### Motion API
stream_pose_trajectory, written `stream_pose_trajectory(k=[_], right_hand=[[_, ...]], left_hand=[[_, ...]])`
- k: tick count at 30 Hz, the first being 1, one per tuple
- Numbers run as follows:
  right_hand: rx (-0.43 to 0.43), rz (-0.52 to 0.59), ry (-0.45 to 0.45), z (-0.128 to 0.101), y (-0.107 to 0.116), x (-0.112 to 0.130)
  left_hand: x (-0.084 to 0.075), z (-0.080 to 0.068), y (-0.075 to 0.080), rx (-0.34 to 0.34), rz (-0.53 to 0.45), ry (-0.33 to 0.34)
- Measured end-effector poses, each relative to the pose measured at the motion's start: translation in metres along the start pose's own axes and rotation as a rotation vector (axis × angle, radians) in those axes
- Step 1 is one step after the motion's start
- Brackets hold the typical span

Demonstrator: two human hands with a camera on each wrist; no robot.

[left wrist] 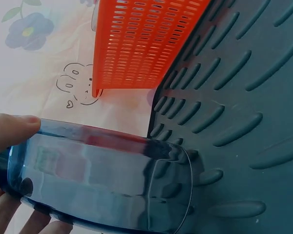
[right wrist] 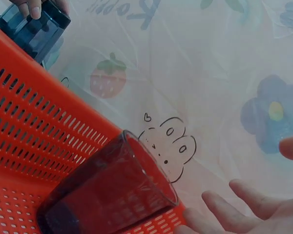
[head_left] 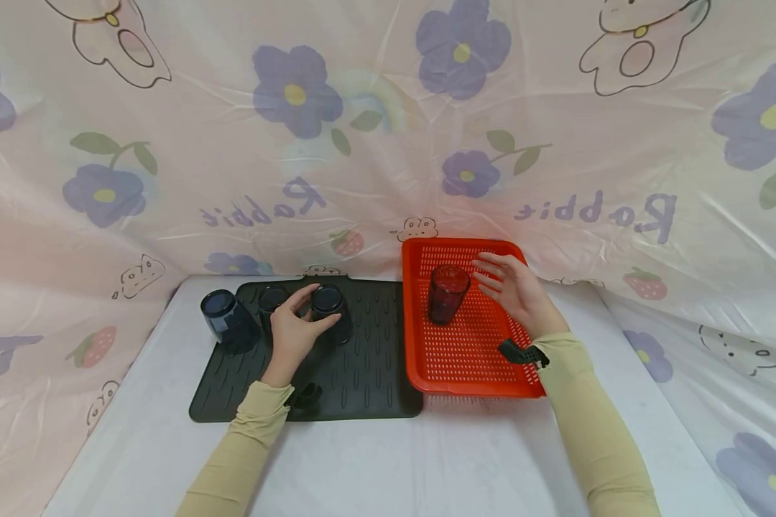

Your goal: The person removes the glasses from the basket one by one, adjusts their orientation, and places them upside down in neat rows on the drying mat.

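My left hand (head_left: pixel 294 332) grips an upside-down blue glass (head_left: pixel 328 300) near its base, thumb on one side and fingers on the other. In the left wrist view the rim of this glass (left wrist: pixel 107 170) is down at the dark drying mat (left wrist: pixel 249 122). A second drinking glass (head_left: pixel 445 298) stands mouth up inside the red basket (head_left: pixel 414 359). Just to its right hovers my right hand (head_left: pixel 520 296), fingers spread and apart from the glass. The right wrist view shows those fingertips (right wrist: pixel 210 200) close to the glass's rim.
Two more dark blue glasses stand upside down at the mat's left: one (head_left: pixel 223 316) at its edge, another (head_left: pixel 268 301) beside my left hand. The basket adjoins the mat's right side on a white table (head_left: pixel 388 467). A patterned curtain (head_left: pixel 375 179) hangs close behind.
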State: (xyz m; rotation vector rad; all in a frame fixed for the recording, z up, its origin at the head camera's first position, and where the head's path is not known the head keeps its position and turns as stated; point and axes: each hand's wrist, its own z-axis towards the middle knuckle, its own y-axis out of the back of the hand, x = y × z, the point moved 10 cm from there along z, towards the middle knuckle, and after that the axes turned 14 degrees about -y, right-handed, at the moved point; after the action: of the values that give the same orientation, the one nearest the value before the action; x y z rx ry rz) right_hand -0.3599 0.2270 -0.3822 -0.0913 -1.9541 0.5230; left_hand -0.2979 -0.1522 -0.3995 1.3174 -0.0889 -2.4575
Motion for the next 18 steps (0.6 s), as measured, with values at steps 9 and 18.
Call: stream_pose_trajectory(k=[9,18], right_hand=[[-0.003,-0.022,-0.028,0.010,0.002,-0.005],[-0.005,-0.067,-0.016,0.015,0.001,-0.007]], left_hand=[[-0.022,-0.001,0.000,-0.023,-0.017,-0.015],[0.009,0.001,-0.006,-0.038,-0.059,-0.018]])
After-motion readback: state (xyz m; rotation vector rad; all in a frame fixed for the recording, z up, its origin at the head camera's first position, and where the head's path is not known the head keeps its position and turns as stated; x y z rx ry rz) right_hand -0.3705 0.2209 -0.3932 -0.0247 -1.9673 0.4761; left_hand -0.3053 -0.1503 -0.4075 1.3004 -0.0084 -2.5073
